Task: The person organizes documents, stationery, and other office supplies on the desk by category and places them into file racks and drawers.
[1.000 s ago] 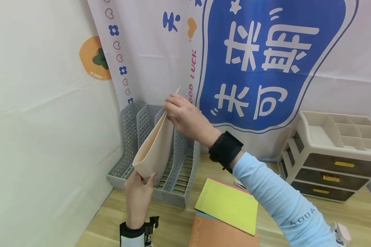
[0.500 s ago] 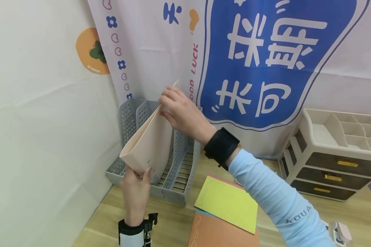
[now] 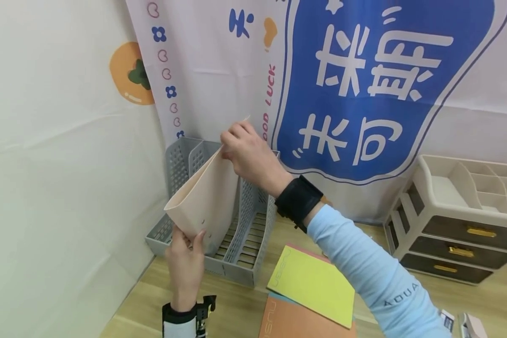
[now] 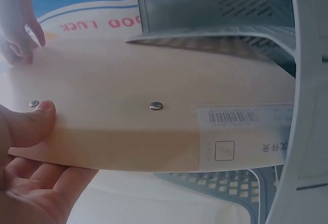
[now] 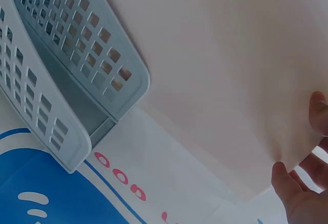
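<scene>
A cream file folder (image 3: pixel 213 199) stands on its edge, tilted, with its lower part inside a compartment of the grey perforated file rack (image 3: pixel 241 274). My left hand (image 3: pixel 186 270) grips the near spine end, thumb on one side and fingers beneath. My right hand (image 3: pixel 255 157) pinches the folder's far upper edge. Two metal rivets and a barcode label (image 4: pixel 233 119) show on the folder in the left wrist view. Rack walls flank its inner end there. In the right wrist view, the folder's smooth cover (image 5: pixel 215 80) runs alongside a perforated divider (image 5: pixel 97 44).
On the wooden table, a yellow-green notebook (image 3: pixel 312 286) overlaps an orange notebook (image 3: pixel 304 319). A beige drawer organizer (image 3: pixel 460 225) stands at the right. A small pinkish-white object (image 3: pixel 473 326) lies near the front right. A printed cloth (image 3: pixel 219 89) hangs behind the rack.
Both hands have shifted slightly left with the folder over the last second, its near end most of all. In the last half second they barely move. The head view shifts slightly.
</scene>
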A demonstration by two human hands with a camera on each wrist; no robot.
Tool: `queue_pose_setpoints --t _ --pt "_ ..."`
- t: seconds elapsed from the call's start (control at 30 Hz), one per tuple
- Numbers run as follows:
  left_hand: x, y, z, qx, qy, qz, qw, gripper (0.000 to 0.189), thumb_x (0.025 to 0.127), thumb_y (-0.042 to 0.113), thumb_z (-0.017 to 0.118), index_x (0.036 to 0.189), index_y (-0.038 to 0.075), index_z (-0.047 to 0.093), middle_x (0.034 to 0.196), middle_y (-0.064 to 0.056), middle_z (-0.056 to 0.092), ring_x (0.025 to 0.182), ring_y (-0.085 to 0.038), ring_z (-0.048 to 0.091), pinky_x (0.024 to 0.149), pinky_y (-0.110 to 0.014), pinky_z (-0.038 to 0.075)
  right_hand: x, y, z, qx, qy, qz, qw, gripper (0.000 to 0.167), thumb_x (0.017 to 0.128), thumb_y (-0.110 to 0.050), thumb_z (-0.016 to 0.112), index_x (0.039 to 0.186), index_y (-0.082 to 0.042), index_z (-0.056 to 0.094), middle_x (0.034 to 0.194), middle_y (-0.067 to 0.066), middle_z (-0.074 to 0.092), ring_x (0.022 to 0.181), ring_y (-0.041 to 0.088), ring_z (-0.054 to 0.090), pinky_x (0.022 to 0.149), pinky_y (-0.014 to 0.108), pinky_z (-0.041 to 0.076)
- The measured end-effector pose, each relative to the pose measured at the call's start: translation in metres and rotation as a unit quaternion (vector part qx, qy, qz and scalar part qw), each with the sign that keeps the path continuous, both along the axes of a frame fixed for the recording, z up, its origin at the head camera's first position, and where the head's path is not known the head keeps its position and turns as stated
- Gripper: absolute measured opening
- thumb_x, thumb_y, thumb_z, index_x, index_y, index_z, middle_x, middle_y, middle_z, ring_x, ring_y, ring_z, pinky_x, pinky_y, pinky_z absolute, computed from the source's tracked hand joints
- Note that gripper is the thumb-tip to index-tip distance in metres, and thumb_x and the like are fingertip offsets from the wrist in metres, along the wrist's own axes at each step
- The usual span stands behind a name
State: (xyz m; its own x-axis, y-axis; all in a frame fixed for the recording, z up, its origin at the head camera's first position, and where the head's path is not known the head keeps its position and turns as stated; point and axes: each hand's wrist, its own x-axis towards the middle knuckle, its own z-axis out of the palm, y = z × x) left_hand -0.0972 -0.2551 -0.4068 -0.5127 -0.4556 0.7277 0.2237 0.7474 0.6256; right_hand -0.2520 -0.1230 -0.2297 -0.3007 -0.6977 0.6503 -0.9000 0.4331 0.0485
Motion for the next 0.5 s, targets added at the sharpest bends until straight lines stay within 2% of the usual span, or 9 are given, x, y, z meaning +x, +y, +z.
queue_pose_setpoints --t 0.07,0.2,0.23,0.3,0.4,0.47,0.5 --pt "-0.0006 -0.0025 -0.0017 -0.001 0.005 -0.008 1.0000 0.057 0.084 -0.011 0.070 0.136 -0.011 0.046 0.119 -0.037 0.063 0.097 -0.049 0.069 0.074 -0.055 0.059 -0.0001 0.0001 -0.0021 -0.003 0.003 -0.005 1.0000 0.017 0.095 -0.017 0.068 0.108 -0.008 0.067 0.115 0.008 0.066 0.117 0.025 0.053 0.107 0.033 0.045" --pt "-0.0018 -0.0054 -0.0020 0.002 0.006 -0.006 1.0000 0.055 0.085 -0.009 0.069 0.135 -0.010 0.046 0.119 -0.034 0.064 0.097 -0.046 0.070 0.071 -0.052 0.060 0.0011 -0.0007 -0.0017 -0.009 0.010 -0.014 0.9998 0.017 0.094 -0.018 0.069 0.108 -0.008 0.068 0.115 0.008 0.067 0.117 0.025 0.053 0.103 0.033 0.049" --pt "-0.0016 -0.0058 -0.0017 0.005 0.005 -0.002 1.0000 0.054 0.085 -0.008 0.069 0.135 -0.010 0.046 0.118 -0.034 0.065 0.096 -0.045 0.071 0.070 -0.047 0.060 0.0020 -0.0013 -0.0010 -0.011 0.011 -0.016 0.9998 0.018 0.094 -0.019 0.069 0.108 -0.008 0.069 0.114 0.007 0.067 0.117 0.025 0.054 0.102 0.033 0.050" --pt "-0.0001 -0.0068 -0.0007 0.014 0.005 0.009 0.9999 0.052 0.086 -0.007 0.069 0.133 -0.011 0.048 0.116 -0.033 0.066 0.094 -0.043 0.072 0.071 -0.029 0.060 0.0042 -0.0029 0.0006 -0.015 0.013 -0.015 0.9997 0.018 0.094 -0.020 0.069 0.108 -0.009 0.069 0.114 0.007 0.068 0.116 0.024 0.054 0.099 0.033 0.052" --pt "0.0028 -0.0088 0.0010 0.030 0.019 0.019 0.9992 0.047 0.085 -0.008 0.070 0.128 -0.012 0.050 0.115 -0.032 0.067 0.094 -0.042 0.072 0.076 -0.005 0.050 0.0076 -0.0067 0.0027 -0.022 0.014 -0.011 0.9996 0.019 0.094 -0.023 0.069 0.108 -0.009 0.069 0.112 0.006 0.068 0.114 0.023 0.055 0.094 0.032 0.055" --pt "0.0033 -0.0091 0.0018 0.040 0.033 0.020 0.9984 0.044 0.085 -0.009 0.070 0.125 -0.014 0.052 0.113 -0.031 0.068 0.092 -0.041 0.072 0.078 0.002 0.043 0.0083 -0.0084 0.0044 -0.021 0.016 -0.012 0.9996 0.019 0.095 -0.023 0.068 0.107 -0.009 0.069 0.111 0.006 0.068 0.113 0.023 0.055 0.092 0.032 0.056" --pt "0.0031 -0.0092 0.0018 0.044 0.040 0.022 0.9980 0.042 0.085 -0.009 0.070 0.123 -0.014 0.053 0.112 -0.031 0.068 0.091 -0.041 0.072 0.079 0.002 0.043 0.0078 -0.0093 0.0049 -0.020 0.017 -0.013 0.9996 0.019 0.095 -0.023 0.067 0.107 -0.009 0.069 0.111 0.006 0.068 0.112 0.023 0.055 0.092 0.031 0.056"
